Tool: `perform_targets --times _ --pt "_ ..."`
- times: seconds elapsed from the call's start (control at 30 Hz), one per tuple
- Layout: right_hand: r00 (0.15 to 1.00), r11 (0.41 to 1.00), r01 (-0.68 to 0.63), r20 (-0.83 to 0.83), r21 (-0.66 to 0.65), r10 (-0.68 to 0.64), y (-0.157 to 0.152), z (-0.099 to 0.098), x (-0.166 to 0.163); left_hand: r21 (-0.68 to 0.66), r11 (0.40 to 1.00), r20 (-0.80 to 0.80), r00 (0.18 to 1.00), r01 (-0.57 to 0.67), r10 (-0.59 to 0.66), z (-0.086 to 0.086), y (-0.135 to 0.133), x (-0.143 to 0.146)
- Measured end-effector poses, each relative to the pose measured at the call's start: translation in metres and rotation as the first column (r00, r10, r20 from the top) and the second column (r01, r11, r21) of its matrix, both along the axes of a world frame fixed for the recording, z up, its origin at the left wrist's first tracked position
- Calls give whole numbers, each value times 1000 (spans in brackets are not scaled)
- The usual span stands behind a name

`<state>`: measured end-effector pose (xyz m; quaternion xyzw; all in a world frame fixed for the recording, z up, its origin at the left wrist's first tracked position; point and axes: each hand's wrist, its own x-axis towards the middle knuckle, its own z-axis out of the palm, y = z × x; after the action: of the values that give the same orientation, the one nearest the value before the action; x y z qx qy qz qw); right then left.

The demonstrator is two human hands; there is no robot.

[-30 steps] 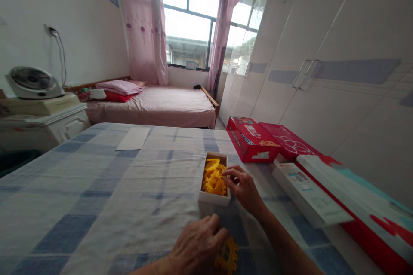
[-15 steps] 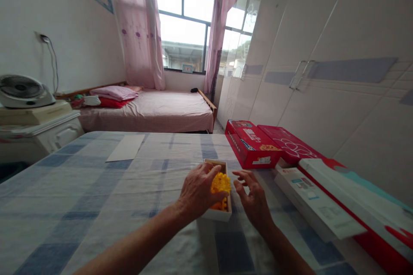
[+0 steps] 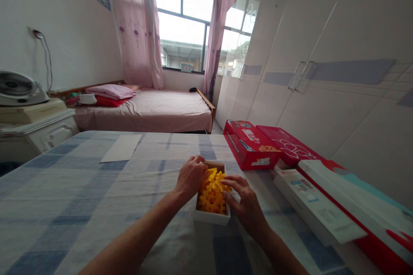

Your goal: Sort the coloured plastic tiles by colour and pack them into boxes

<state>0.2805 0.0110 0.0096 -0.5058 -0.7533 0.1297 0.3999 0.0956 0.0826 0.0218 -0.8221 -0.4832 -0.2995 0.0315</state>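
A small white open-topped box (image 3: 211,218) stands on the table, filled with yellow toothed plastic pieces (image 3: 213,197) heaped together. At its far left corner, my left hand (image 3: 190,177) is closed over the rim, with its fingertips against the pieces; its thumb is mostly hidden. My right hand (image 3: 244,198) comes in from the right side. Its thumb and fingers pinch one yellow piece at the right edge of the heap.
A blue and white checked cloth covers the table (image 3: 129,197). White paper (image 3: 121,149) lies far left. Along the right side are a red box (image 3: 251,146), a flat red box (image 3: 290,144) and a long white carton (image 3: 316,202). Beyond is a bed (image 3: 155,109).
My left hand has shifted left from over the heap to the box's rim, uncovering the yellow pieces. My right hand has moved left from beside the box onto a piece.
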Motion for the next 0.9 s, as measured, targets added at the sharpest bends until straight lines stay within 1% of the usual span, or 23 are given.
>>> perform_targets --times 0.13,0.23,0.33,0.4,0.47,0.53,0.63,0.7,0.77,0.83,0.9 --pt "998 999 39 -50 3 -39 1 0 0 92 996 -14 1000 -3 4 3 -3 3" --pt "991 997 72 -111 2 -72 0 3 -1 65 998 -53 999 6 -2 4 -4 5" --pt "982 995 100 -163 -9 -100 -1 6 -3 19 1000 -90 996 -18 19 4 -2 7" --pt "976 994 108 -189 -11 -108 -2 6 -2 25 999 -96 995 -35 37 4 -1 7" --pt "972 993 114 -206 -10 -114 -2 5 -1 59 997 -82 995 -45 50 7 -2 7" --pt "969 992 124 -215 -10 -123 -1 4 1 109 994 -84 996 -22 32 10 -5 6" --pt "961 990 138 -239 -24 -139 0 5 4 157 986 -158 987 53 -27 13 -11 6" --pt "954 989 142 -260 -49 -150 2 10 4 142 987 -205 978 78 -48 13 -15 6" --pt "951 988 134 -269 -79 -150 4 18 1 123 989 -216 975 79 -51 14 -17 7" --pt "957 989 110 -259 -103 -134 10 27 -3 113 992 -187 982 48 -26 17 -17 7" --pt "969 992 79 -226 -103 -100 18 34 -8 110 994 -142 989 -15 31 21 -16 5"
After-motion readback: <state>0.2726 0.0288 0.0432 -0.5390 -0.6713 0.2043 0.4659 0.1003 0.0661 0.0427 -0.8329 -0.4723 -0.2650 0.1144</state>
